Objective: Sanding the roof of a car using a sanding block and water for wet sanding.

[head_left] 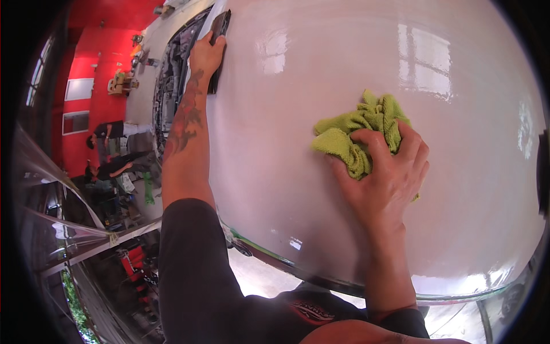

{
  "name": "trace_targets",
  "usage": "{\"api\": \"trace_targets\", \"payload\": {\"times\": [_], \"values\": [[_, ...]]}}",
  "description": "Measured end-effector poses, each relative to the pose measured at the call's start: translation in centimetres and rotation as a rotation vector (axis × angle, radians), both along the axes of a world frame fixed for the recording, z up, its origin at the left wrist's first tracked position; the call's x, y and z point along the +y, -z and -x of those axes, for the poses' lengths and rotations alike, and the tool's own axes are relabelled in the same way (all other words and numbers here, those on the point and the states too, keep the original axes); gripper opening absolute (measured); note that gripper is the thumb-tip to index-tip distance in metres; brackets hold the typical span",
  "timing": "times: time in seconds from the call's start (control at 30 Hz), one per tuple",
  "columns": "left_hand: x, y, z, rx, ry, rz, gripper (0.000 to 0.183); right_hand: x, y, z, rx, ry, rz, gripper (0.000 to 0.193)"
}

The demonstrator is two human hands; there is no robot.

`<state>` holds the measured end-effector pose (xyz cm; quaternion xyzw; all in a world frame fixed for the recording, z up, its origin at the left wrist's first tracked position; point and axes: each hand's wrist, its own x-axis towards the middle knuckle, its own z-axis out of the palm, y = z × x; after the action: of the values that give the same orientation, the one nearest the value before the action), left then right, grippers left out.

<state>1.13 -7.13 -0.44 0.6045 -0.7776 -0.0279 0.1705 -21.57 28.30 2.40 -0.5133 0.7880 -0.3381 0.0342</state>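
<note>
My right hand (389, 172) is closed on a crumpled lime-green towel (341, 123), pressing it against a glossy pale car panel (286, 149). Folds of the cloth bunch out beyond the fingers and thumb. At the panel's far left edge, my left hand (206, 57) grips a long, narrow dark block (220, 28). Part of that block is hidden beneath the hand; I cannot tell whether it is loose or attached to the car.
An open engine bay (172, 74) lies beyond the panel's left edge. Green tape (258, 247) runs along its near edge. Two people (109, 135) are in the background at left, near a red wall (106, 54). Clear plastic sheeting (48, 166) hangs at far left.
</note>
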Motion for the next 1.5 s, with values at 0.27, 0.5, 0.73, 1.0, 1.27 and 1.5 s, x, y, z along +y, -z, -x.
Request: {"api": "trace_targets", "payload": {"times": [0.27,0.5,0.73,1.0,1.27,1.5], "values": [[13.0,1.8,-5.8,0.04,0.246,0.017,0.056,0.1,-0.8,1.2,0.039,0.011,-0.045,0.04],[0.8,-0.5,0.6,-0.065,0.012,-0.034,0.06,-0.1,-0.5,0.1,0.004,0.006,-0.02,0.04],[11.1,1.8,-2.8,-0.056,0.219,0.032,0.055,0.2,0.0,1.4,0.028,0.014,-0.031,0.04],[-0.3,-0.4,-0.1,-0.096,0.031,-0.039,0.058,0.0,-0.6,0.0,-0.021,0.005,-0.005,0.04],[18.8,0.7,-0.6,-0.092,0.346,0.072,0.06,-0.1,-0.5,0.8,-0.009,0.011,-0.03,0.041],[8.8,-1.8,1.6,-0.089,0.17,0.026,0.057,0.3,-0.8,-0.2,-0.06,-0.015,0.0,0.039]]}}
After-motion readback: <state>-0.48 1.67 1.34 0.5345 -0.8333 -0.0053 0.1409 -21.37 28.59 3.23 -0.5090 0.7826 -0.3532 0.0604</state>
